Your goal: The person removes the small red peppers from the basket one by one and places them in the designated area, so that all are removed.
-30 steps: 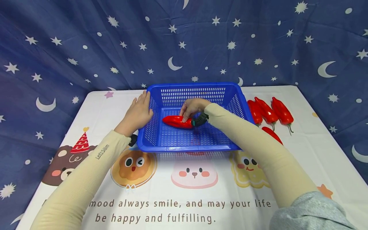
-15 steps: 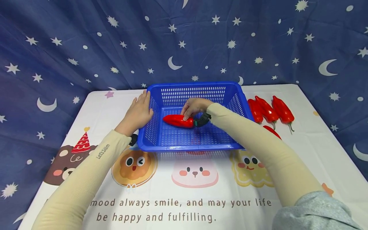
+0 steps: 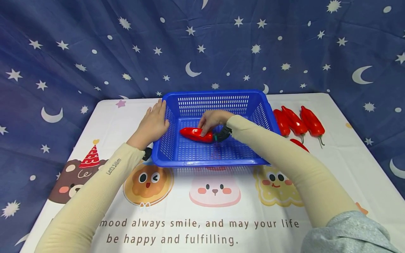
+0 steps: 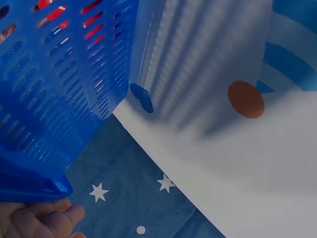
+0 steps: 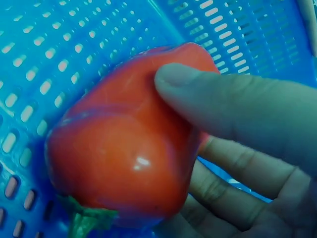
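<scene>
In the head view a blue plastic basket [image 3: 209,163] with slotted walls stands at the middle of the table. My left hand [image 3: 152,123] rests on its left rim, fingers stretched forward; some fingertips [image 4: 62,215] show beside the rim in the left wrist view. Inside the basket, my right hand [image 3: 214,119] holds a red pepper [image 3: 193,133] low over the floor, its tip pointing left. The thumb [image 5: 181,77] presses on the pepper's upper side in the right wrist view, and the other fingers lie along its far side. The green stem [image 5: 86,218] points toward the wrist.
Right of the basket several more red peppers [image 3: 311,121] lie on the white printed tablecloth [image 3: 205,218]. One pepper [image 3: 299,144] is partly covered by the right forearm. A dark blue curtain [image 3: 221,45] with moons and stars hangs behind the table.
</scene>
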{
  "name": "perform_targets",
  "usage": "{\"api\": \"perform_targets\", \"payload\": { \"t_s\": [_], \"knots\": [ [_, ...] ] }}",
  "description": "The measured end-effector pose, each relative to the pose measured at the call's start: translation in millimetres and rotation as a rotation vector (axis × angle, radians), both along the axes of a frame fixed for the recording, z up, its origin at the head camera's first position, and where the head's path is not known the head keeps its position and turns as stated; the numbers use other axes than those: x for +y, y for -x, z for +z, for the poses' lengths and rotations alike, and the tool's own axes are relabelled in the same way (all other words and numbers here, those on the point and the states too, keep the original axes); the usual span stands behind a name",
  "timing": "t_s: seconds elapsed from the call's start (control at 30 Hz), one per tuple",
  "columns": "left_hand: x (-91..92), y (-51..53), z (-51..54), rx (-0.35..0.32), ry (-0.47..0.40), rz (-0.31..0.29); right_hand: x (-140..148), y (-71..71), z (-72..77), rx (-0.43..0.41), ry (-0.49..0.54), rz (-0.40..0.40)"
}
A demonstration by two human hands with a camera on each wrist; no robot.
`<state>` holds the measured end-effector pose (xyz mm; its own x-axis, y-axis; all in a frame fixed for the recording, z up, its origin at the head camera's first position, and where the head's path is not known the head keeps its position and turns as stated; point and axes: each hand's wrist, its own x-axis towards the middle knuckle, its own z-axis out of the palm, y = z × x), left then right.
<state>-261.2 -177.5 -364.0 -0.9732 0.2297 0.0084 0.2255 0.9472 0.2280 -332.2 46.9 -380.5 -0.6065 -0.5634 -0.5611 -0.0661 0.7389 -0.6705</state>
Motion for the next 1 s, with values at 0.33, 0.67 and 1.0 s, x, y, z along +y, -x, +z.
{"api": "perform_targets", "payload": {
  "t_s": [0.33,0.67,1.0],
  "knots": [
    [1.0,-2.1,0.2,-0.007,-0.007,0.0,3.4,-1.7,0.2,-0.035,0.054,-0.018],
    [1.5,-2.4,4.3,-0.016,-0.005,0.006,23.1,-5.0,24.6,-0.009,0.06,-0.09],
    [1.1,-2.2,5.0,-0.017,0.009,0.0,82.0,-20.9,77.2,0.111,0.076,-0.201]
  ]
}}
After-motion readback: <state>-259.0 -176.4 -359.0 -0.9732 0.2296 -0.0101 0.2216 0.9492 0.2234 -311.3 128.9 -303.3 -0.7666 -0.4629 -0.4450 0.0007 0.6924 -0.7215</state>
